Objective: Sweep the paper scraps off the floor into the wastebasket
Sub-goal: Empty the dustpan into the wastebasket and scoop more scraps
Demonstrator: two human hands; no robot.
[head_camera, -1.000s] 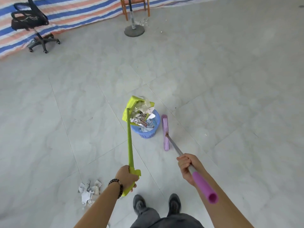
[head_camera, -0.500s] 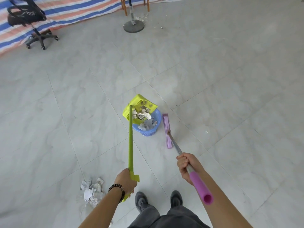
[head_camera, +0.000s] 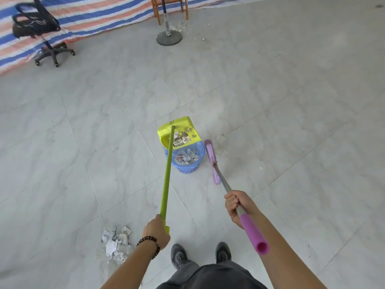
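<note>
left hand (head_camera: 155, 231) fingers grip the dustpan (head_camera: 181, 124), tipped over the wastebasket (head_camera: 187, 168) ahead; right hand (head_camera: 237, 205) fingers grip the broom (head_camera: 212, 161); scraps (head_camera: 115, 244) lie left.

- one wide-angle view from the person's head, looking forward and down at the tiled floor (head_camera: 83, 142).
- shoes (head_camera: 179, 255) appear close at the bottom edge, a striped tarp (head_camera: 93, 15) far off at the top.

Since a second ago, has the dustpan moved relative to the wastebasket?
Yes. The dustpan has shifted slightly right against the wastebasket: its handle now crosses the basket's left rim.
</note>
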